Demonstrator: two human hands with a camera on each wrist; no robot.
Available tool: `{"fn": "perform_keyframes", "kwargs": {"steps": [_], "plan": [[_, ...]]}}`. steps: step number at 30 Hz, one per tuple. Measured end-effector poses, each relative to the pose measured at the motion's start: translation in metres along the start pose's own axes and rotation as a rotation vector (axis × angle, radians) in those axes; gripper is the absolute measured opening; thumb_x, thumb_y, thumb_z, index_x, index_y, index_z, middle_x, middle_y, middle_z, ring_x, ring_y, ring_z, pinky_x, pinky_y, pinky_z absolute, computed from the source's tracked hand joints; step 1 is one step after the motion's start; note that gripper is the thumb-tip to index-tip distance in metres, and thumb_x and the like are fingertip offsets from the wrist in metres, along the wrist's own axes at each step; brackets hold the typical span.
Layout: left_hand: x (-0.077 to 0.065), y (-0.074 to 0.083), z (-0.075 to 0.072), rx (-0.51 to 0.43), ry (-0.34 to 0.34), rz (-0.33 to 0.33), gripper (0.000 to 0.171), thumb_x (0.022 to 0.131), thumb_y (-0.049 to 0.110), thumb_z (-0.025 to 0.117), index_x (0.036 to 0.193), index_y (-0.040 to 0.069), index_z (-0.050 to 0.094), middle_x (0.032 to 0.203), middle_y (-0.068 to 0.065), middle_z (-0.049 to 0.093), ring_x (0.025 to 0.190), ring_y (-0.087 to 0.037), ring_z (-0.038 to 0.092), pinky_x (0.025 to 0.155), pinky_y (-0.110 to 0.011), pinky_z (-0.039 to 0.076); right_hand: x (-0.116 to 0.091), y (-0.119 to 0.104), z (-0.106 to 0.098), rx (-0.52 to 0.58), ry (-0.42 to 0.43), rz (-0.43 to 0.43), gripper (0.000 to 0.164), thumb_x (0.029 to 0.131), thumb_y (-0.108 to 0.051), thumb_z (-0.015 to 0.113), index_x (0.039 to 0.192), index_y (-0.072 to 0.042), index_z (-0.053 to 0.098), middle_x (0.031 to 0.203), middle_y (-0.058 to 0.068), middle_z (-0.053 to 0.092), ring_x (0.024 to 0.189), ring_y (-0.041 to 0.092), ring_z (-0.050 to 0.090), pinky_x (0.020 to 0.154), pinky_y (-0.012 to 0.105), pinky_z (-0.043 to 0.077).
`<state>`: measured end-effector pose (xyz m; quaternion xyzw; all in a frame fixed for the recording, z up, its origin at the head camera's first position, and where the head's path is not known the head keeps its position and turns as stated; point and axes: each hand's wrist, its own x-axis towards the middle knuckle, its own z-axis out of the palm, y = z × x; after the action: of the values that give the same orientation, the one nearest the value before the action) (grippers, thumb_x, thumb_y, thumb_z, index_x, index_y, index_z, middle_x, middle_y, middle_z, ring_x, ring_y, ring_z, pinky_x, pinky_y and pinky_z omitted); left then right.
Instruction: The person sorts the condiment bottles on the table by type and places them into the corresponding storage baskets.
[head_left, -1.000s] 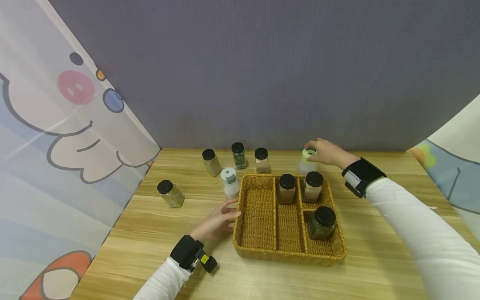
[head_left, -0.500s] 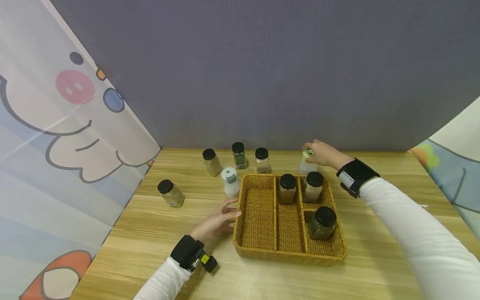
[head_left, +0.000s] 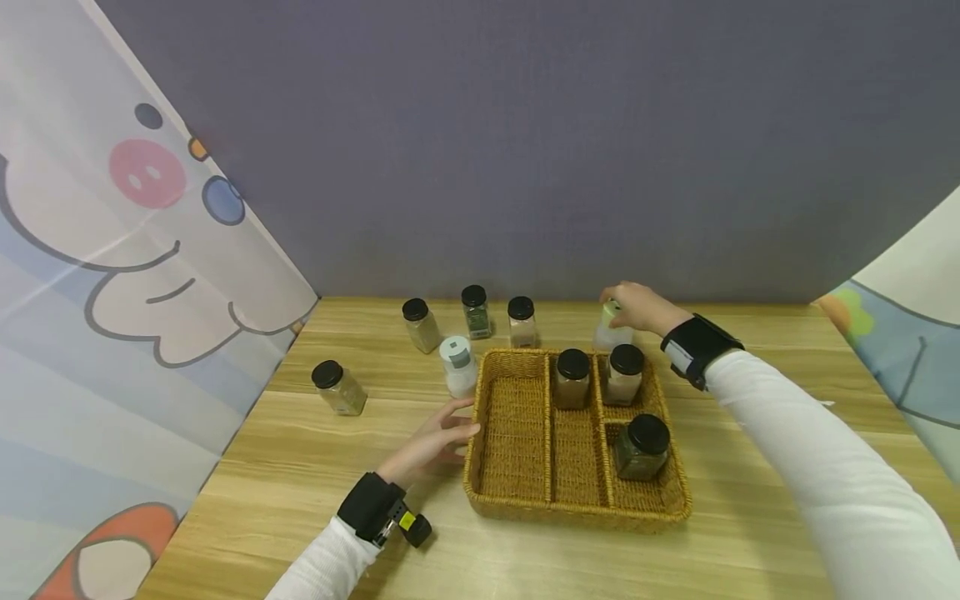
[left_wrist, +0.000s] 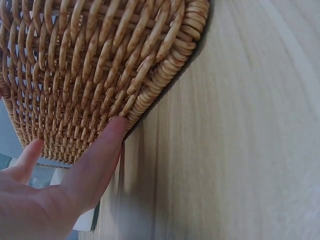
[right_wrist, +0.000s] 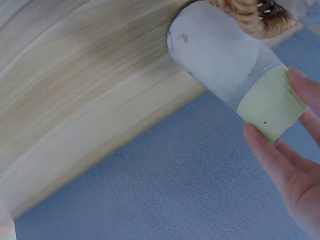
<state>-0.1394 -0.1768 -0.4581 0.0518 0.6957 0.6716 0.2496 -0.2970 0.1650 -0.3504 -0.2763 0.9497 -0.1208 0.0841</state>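
At the back right, behind a woven basket, my right hand pinches the pale green lid of a clear shaker bottle. In the right wrist view the bottle holds white contents and stands on the table close to the basket's rim. My left hand is at the basket's left side. Its fingertips touch the outer wicker wall, fingers fairly straight. Inside the basket are a brown spice jar, a pale jar and a larger jar of dark green contents.
A white-capped shaker stands by the basket's back left corner. Black-lidded jars stand behind it: a beige one, a green one and a pale pink one. Another jar is farther left. A grey wall backs the table.
My right wrist and forearm have swung a little left, while the fingers stay at the green lid. The bottle has hardly moved. My left hand and the basket keep their places.
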Motion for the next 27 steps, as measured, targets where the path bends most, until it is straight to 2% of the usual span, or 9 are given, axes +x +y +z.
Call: {"fn": "perform_keyframes", "kwargs": {"steps": [4,8,12,17,23,27], "plan": [[0.0,-0.001,0.0,-0.01,0.004,-0.003,0.072,0.08,0.037,0.062,0.137,0.011,0.025,0.126,-0.026,0.038,0.108,-0.034,0.048,0.082,-0.046,0.047,0.003,0.001,-0.002,0.016,-0.015,0.002,0.04,0.076,-0.003,0.067,0.111,0.008,0.054,0.109,0.027,0.053,0.094,0.038,0.052,0.074,0.043,0.046],[0.003,-0.004,-0.002,-0.038,0.022,-0.033,0.069,0.082,0.032,0.062,0.137,0.014,0.025,0.127,-0.022,0.039,0.108,-0.033,0.049,0.082,-0.046,0.047,0.004,0.0,-0.004,0.026,-0.034,0.024,0.041,0.075,-0.004,0.068,0.111,0.008,0.054,0.108,0.027,0.053,0.091,0.036,0.053,0.07,0.041,0.046],[0.004,-0.004,-0.002,-0.046,0.025,-0.038,0.072,0.08,0.033,0.063,0.138,0.014,0.025,0.128,-0.022,0.038,0.108,-0.033,0.049,0.082,-0.047,0.046,0.005,-0.002,-0.004,0.02,-0.047,0.027,0.039,0.074,-0.004,0.069,0.109,0.008,0.055,0.103,0.025,0.055,0.086,0.034,0.053,0.068,0.04,0.046],[0.001,0.001,0.0,-0.019,0.013,-0.03,0.074,0.08,0.036,0.062,0.138,0.011,0.023,0.128,-0.025,0.037,0.108,-0.034,0.049,0.083,-0.047,0.046,0.004,-0.002,-0.002,0.012,-0.051,0.017,0.037,0.072,-0.004,0.07,0.106,0.007,0.057,0.101,0.024,0.056,0.085,0.034,0.053,0.068,0.041,0.045],[-0.006,0.011,0.005,-0.013,0.016,-0.021,0.069,0.084,0.03,0.059,0.138,0.007,0.022,0.128,-0.029,0.035,0.108,-0.036,0.048,0.083,-0.047,0.046,0.004,-0.002,-0.002,0.021,-0.055,0.008,0.038,0.071,-0.003,0.071,0.105,0.007,0.058,0.104,0.025,0.055,0.089,0.035,0.052,0.069,0.041,0.046],[-0.006,0.012,0.006,-0.008,0.029,-0.029,0.067,0.085,0.028,0.058,0.138,0.008,0.022,0.128,-0.029,0.036,0.106,-0.033,0.05,0.082,-0.046,0.047,0.004,-0.002,-0.003,0.022,-0.053,0.003,0.038,0.071,-0.003,0.071,0.105,0.007,0.058,0.104,0.024,0.056,0.089,0.035,0.052,0.069,0.041,0.046]]}}
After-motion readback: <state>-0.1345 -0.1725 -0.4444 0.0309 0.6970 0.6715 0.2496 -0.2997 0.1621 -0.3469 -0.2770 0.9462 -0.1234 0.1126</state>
